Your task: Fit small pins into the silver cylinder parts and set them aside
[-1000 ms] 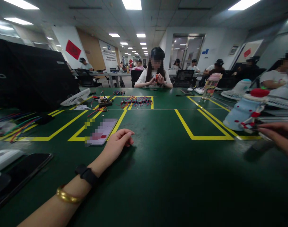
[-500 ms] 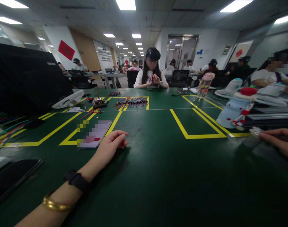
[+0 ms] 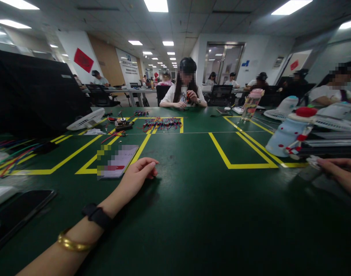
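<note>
Broad green tabletop (image 3: pixel 204 214), smooth, slightly glossy, with a thin seam running across it; yellow tape (image 3: pixel 252 166) marks out angular bays. Room: long open office, ceiling light panels (image 3: pixel 156 5) in receding rows, metal-framed glass doors (image 3: pixel 224 63) at the back, a red paper diamond (image 3: pixel 83 60) on a pillar.

Left hand (image 3: pixel 139 171) lies just beside a lilac smartphone (image 3: pixel 122 163) (screen partly pixelated). Fingers loosely curled, thumb near the forefinger; no object shows, though the inside of the curl is hidden, so cannot tell. On that arm: matte black wristband (image 3: pixel 96 215), polished gold bangle (image 3: pixel 73 242).

Right hand (image 3: pixel 340 174), cut by the frame edge: thumb and forefinger pinched together on a small crumpled whitish piece (image 3: pixel 312 160), material unclear. The piece sits at the far right, just in front of a rounded pale-blue bottle (image 3: pixel 286 136) with red dots and a fuzzy-looking red top (image 3: pixel 306 112). Whether it touches the table, cannot tell.

Farther off: tangled thin wires (image 3: pixel 163 124), red and blue among them; a clear bottle with a pink lid (image 3: pixel 251 107); a capped co-worker (image 3: pixel 170 96) seated opposite, holding something orange-red.
</note>
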Available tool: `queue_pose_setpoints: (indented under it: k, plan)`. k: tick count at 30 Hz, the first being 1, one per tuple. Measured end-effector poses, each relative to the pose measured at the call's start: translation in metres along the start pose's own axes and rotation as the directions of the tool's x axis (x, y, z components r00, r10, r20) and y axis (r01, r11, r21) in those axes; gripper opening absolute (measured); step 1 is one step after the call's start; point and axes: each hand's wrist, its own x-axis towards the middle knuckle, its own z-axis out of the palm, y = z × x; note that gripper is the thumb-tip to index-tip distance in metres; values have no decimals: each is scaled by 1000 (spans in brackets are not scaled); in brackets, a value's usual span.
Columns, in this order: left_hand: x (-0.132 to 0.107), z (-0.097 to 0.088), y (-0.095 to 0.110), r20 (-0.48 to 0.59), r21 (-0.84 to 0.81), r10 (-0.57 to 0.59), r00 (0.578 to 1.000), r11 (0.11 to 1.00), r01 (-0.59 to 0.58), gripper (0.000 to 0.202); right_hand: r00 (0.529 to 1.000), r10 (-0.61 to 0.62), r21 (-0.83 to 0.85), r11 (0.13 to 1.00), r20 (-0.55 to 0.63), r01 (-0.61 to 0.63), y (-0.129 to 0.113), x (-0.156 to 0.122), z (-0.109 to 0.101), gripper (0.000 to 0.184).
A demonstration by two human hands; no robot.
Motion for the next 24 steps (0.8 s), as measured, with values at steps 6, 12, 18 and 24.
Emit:
queue_pose_setpoints:
  k: [6,12,18,24]
  plan:
    - [0,0,1,7,5,-5,1000,1000,5,23,976,175,-21,985,132,-173,-35,-19,-23,63]
    - [0,-1,0,13,10,-3,1000,1000,3,23,953,80,276,947,293,-164,-46,-28,-25,42]
    - [0,-1,0,15,3,0,1000,1000,0,23,992,112,261,957,58,-123,-59,-49,-11,66]
    - [0,-2,0,27,13,-3,1000,1000,3,22,998,35,-56,998,57,-32,-40,-46,2,70]
